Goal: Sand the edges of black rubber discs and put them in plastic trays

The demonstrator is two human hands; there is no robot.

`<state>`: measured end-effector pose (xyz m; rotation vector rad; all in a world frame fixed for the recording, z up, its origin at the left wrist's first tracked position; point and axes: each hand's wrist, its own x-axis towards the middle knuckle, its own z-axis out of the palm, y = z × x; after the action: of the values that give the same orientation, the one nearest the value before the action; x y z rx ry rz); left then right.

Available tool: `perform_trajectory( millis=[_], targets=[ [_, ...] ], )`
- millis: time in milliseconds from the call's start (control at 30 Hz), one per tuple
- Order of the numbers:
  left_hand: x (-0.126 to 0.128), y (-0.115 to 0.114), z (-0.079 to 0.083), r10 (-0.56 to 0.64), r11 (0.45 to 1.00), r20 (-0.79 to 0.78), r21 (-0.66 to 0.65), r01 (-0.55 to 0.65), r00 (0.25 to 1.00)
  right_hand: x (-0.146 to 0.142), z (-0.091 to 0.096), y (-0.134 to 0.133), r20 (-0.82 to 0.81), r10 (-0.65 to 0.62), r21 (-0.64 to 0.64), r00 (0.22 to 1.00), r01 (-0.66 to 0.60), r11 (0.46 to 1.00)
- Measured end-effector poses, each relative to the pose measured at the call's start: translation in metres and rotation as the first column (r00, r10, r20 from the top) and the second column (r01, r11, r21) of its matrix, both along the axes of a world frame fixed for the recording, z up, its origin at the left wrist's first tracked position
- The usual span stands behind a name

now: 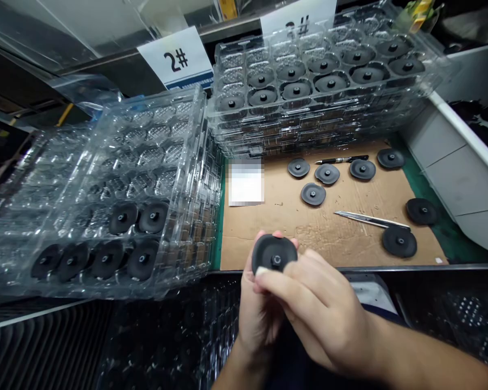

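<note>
A black, rounded plastic disc [270, 249] with a small raised hub is held up in front of me, hub facing the camera. My left hand [254, 311] is closed around it from below and behind, its fingertips showing past the far edge. From the right, my right hand [329, 303] is closed, with thumb and finger pinched at the disc's near edge. Whether the right hand also holds something small is hidden. Beyond the hands, several similar discs [313, 194] lie on a cardboard sheet [276, 216], along with tweezers [370, 220] and a black pen [341, 160].
Stacked clear blister trays [187, 179] stand on the left, with several discs in their near pockets. Another tray stack [309, 114] at the back also carries discs. A white label [246, 184] lies on the cardboard. The "2#" sign [178, 58] stands behind; a white-walled bin [463, 157] borders the right.
</note>
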<state>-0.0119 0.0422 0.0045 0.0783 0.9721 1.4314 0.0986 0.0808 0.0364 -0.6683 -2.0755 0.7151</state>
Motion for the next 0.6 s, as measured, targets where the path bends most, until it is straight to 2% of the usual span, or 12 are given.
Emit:
perform_trajectory(
  millis=[100, 167, 233, 300, 367, 433, 500, 567, 600],
  targets=[
    [-0.003, -0.006, 0.006, 0.031, 0.991, 0.108, 0.127, -0.044, 0.994, 0.018, -0.005, -0.015, -0.065, 0.066, -0.179, 0.996, -0.077, 0.981],
    [-0.004, -0.015, 0.011, 0.015, 0.976, 0.178, 0.209, -0.053, 0.984, 0.035, -0.012, -0.024, -0.101, -0.047, -0.347, 0.994, 0.009, 0.938],
    [-0.002, -0.025, 0.016, -0.012, 0.961, 0.216, 0.274, -0.049, 0.976, 0.054, -0.021, -0.034, -0.076, -0.251, -0.504, 0.965, 0.18, 0.845],
    [0.003, -0.038, 0.02, -0.024, 0.949, 0.227, 0.31, -0.049, 0.974, 0.073, -0.034, -0.047, -0.028, -0.394, -0.643, 0.919, 0.285, 0.711],
    [0.008, -0.053, 0.023, -0.016, 0.944, 0.222, 0.325, -0.058, 0.975, 0.091, -0.049, -0.065, -0.005, -0.425, -0.765, 0.905, 0.27, 0.585],
    [0.012, -0.07, 0.025, -0.01, 0.938, 0.217, 0.341, -0.066, 0.976, 0.105, -0.062, -0.086, 0.005, -0.405, -0.843, 0.914, 0.222, 0.491],
    [0.015, -0.089, 0.028, -0.029, 0.927, 0.216, 0.37, -0.055, 0.976, 0.115, -0.07, -0.107, 0.014, -0.366, -0.871, 0.93, 0.191, 0.452],
    [0.017, -0.107, 0.031, -0.042, 0.914, 0.213, 0.403, -0.048, 0.976, 0.12, -0.066, -0.122, 0.034, -0.293, -0.866, 0.956, 0.174, 0.468],
    [0.018, -0.115, 0.032, -0.048, 0.906, 0.211, 0.421, -0.047, 0.976, 0.12, -0.06, -0.126, 0.052, -0.25, -0.852, 0.967, 0.173, 0.495]
  ],
)
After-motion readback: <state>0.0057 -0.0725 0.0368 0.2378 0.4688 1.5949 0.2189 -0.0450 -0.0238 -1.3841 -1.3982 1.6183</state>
